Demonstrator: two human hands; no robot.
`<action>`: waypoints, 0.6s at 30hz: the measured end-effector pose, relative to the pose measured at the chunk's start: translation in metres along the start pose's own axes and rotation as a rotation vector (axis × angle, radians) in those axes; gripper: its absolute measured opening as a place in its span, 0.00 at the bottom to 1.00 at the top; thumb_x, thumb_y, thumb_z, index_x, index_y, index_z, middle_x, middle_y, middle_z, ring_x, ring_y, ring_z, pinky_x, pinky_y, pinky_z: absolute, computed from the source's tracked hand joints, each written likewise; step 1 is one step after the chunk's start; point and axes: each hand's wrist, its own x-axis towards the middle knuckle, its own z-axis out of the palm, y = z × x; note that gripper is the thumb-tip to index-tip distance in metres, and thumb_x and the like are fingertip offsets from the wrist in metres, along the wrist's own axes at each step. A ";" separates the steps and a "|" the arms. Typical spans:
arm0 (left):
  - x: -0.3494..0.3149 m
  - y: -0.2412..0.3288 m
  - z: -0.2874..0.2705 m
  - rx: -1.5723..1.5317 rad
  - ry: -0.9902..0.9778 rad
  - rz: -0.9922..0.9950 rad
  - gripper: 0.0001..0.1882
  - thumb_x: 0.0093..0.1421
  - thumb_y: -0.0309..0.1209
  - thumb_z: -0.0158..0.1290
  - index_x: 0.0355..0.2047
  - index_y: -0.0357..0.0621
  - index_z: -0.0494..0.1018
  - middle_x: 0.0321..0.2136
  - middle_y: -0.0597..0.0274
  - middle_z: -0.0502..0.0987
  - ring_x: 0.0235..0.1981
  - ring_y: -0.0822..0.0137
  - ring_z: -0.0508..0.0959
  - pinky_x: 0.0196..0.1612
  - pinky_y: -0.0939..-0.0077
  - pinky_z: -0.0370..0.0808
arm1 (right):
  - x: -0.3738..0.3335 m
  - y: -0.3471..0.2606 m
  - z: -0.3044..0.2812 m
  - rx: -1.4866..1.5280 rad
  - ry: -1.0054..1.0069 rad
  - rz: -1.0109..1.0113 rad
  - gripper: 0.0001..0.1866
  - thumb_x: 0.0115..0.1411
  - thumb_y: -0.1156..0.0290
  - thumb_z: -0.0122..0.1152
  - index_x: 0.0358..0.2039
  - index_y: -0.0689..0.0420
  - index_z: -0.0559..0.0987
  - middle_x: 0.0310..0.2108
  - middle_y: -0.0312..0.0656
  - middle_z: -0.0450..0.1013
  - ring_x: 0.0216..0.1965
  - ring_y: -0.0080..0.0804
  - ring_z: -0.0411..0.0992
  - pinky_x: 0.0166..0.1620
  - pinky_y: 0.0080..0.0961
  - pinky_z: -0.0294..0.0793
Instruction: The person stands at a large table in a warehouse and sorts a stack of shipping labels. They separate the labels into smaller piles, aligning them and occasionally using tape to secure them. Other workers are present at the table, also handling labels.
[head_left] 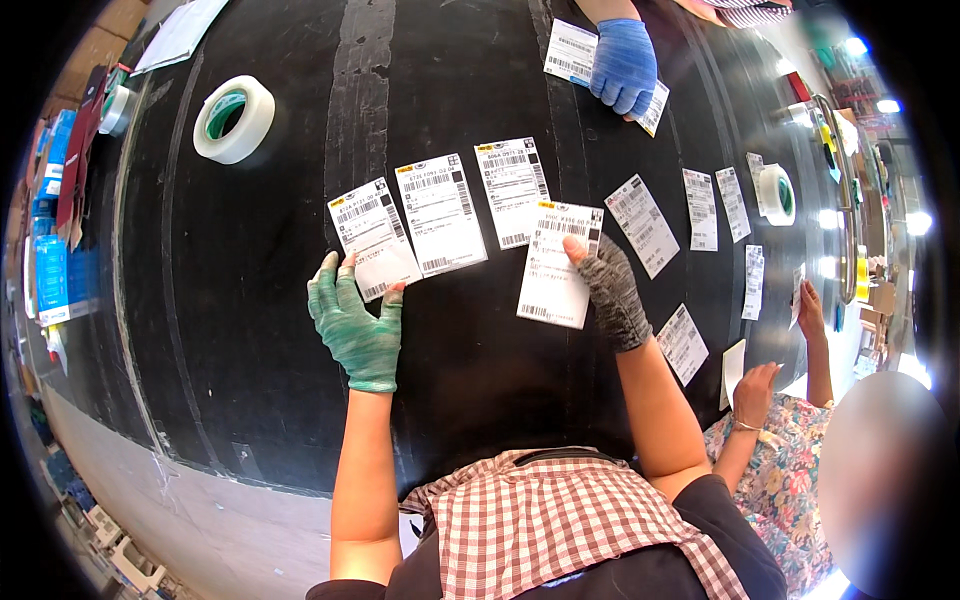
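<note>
My left hand, in a green fingerless glove, has its fingers spread at the lower left edge of a white shipping label. Its fingertips touch or nearly touch that label. My right hand, in a dark grey fingerless glove, holds another shipping label with the thumb on top; the other fingers are partly hidden. Two more labels lie between my hands: a middle label and one farther right, whose lower corner is close to the held label.
A roll of tape lies far left on the black table; another tape roll is at right. Several labels lie right of me. A co-worker's blue-gloved hand handles labels opposite. Another person's bare hand is at right.
</note>
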 end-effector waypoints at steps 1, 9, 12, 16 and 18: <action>-0.001 0.001 -0.001 0.006 0.008 -0.018 0.34 0.48 0.49 0.64 0.51 0.42 0.71 0.52 0.52 0.69 0.53 0.51 0.67 0.57 0.57 0.64 | 0.008 -0.002 -0.002 -0.057 -0.002 -0.046 0.17 0.61 0.66 0.60 0.47 0.63 0.75 0.38 0.41 0.78 0.36 0.23 0.76 0.40 0.23 0.76; -0.002 0.003 -0.001 0.078 -0.030 -0.064 0.38 0.43 0.53 0.66 0.49 0.43 0.71 0.52 0.52 0.68 0.54 0.49 0.65 0.58 0.55 0.63 | 0.071 -0.030 -0.012 -0.482 0.115 -0.386 0.21 0.55 0.63 0.67 0.46 0.60 0.74 0.37 0.42 0.78 0.37 0.26 0.76 0.40 0.26 0.76; -0.002 0.002 -0.001 0.079 -0.002 -0.051 0.36 0.46 0.55 0.64 0.48 0.43 0.72 0.51 0.53 0.68 0.54 0.50 0.65 0.57 0.55 0.63 | 0.069 -0.056 -0.004 -0.522 0.054 -0.319 0.20 0.55 0.63 0.67 0.45 0.61 0.75 0.36 0.42 0.78 0.36 0.26 0.76 0.40 0.25 0.76; -0.007 0.002 -0.005 -0.101 0.093 0.058 0.30 0.52 0.57 0.57 0.41 0.44 0.75 0.43 0.55 0.72 0.48 0.53 0.69 0.53 0.57 0.64 | 0.048 -0.068 0.007 -0.229 -0.134 -0.174 0.18 0.57 0.66 0.66 0.44 0.61 0.76 0.36 0.40 0.78 0.36 0.25 0.76 0.40 0.24 0.77; -0.014 0.016 -0.013 -0.291 0.050 0.089 0.25 0.57 0.57 0.53 0.33 0.46 0.77 0.35 0.59 0.74 0.41 0.56 0.71 0.49 0.60 0.65 | 0.022 -0.059 0.029 0.038 -0.180 -0.142 0.14 0.58 0.72 0.64 0.45 0.60 0.77 0.38 0.39 0.78 0.37 0.24 0.76 0.41 0.24 0.78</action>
